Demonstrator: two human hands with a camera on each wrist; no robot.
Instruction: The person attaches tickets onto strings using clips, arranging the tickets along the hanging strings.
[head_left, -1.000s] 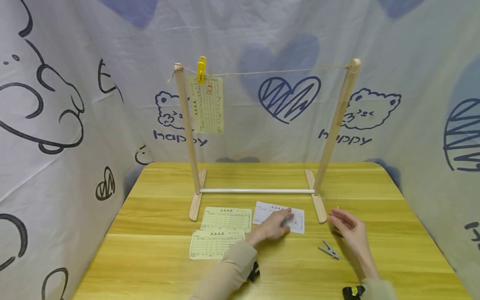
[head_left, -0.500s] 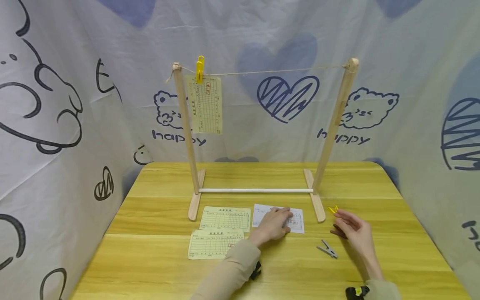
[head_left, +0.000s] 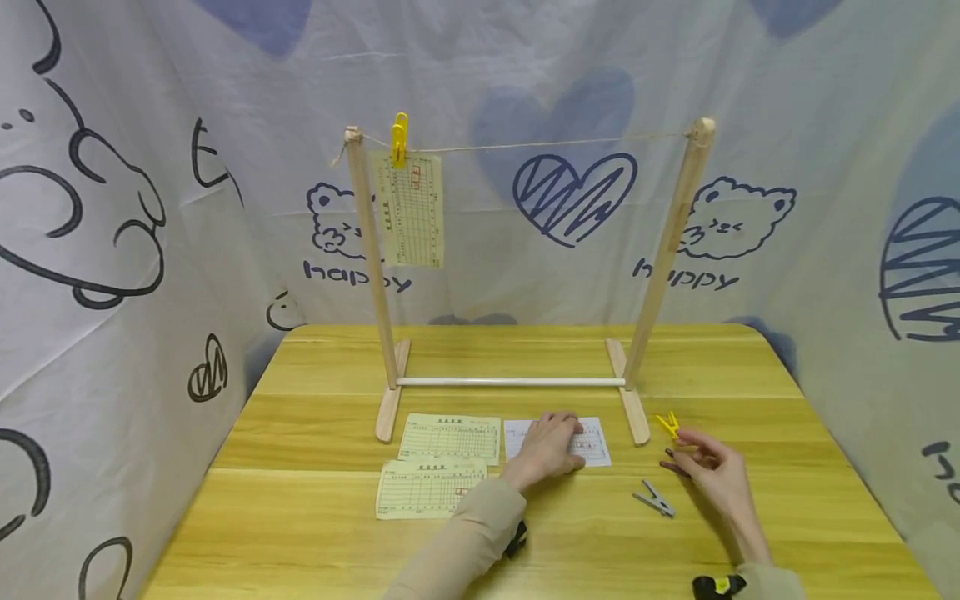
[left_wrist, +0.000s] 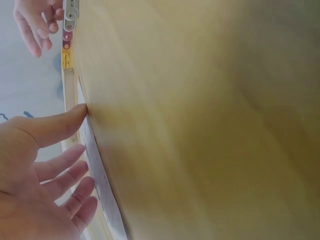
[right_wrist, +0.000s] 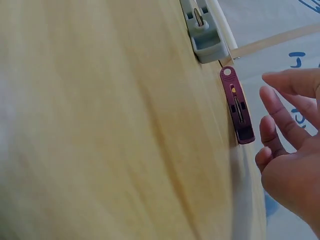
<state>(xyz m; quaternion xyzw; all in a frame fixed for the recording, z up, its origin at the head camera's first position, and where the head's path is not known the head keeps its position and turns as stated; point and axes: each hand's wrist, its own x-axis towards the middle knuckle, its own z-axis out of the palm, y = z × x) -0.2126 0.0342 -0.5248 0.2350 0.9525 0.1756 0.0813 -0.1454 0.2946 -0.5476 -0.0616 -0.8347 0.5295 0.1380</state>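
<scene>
My left hand (head_left: pixel 547 450) rests over a white printed paper slip (head_left: pixel 598 454), fingers spread and slightly bent. In the left wrist view its thumb lies at the slip's (left_wrist: pixel 102 172) edge, nothing pinched. On the right, my right hand (head_left: pixel 712 471) hovers with loosely bent fingers right by a dark red clothespin (right_wrist: pixel 237 105), partly hidden in the head view. Thumb and fingers stand apart with nothing between them. A yellow clothespin (head_left: pixel 670 425) lies just beyond those fingertips, and a grey clothespin (head_left: pixel 656 499) lies left of the hand.
A wooden stand (head_left: pixel 663 258) carries a string (head_left: pixel 525 145). From its left end a yellow slip (head_left: pixel 416 217) hangs by a yellow clothespin (head_left: pixel 400 140). Two more yellow slips, one (head_left: pixel 450 437) behind another (head_left: pixel 420 492), lie left of my left hand.
The white slip has turned to lie straighter under my left hand. My right hand has shifted slightly right and nearer, uncovering the yellow clothespin.
</scene>
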